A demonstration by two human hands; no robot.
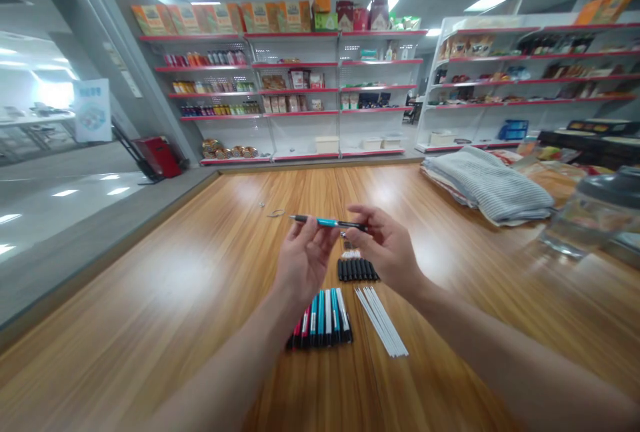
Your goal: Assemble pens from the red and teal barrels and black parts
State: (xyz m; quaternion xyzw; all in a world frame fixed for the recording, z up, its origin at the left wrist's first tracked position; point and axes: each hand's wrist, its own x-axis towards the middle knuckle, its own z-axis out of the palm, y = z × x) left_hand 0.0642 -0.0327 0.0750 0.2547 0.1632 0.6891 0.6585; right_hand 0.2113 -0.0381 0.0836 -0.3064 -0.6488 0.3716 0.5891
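Note:
A teal and black ballpoint pen (327,222) is held level above the table between both hands. My left hand (306,255) is closed on its black grip end, with the tip pointing left. At the other end, the fingers of my right hand (385,242) pinch the black part. Below lies a row of pen barrels (327,315) in red, teal and white with black ends, partly covered by my left forearm. Beside them is a fan of white refills (383,322). Several black grips (357,270) are lined up under my right hand, with small white pieces (351,255) just behind.
The wooden table (175,325) spreads around the parts. A wire ring (276,213) lies farther back. Folded grey cloth (493,182) and a clear jug (575,215) stand at the right. Stocked shelves (300,112) line the wall beyond.

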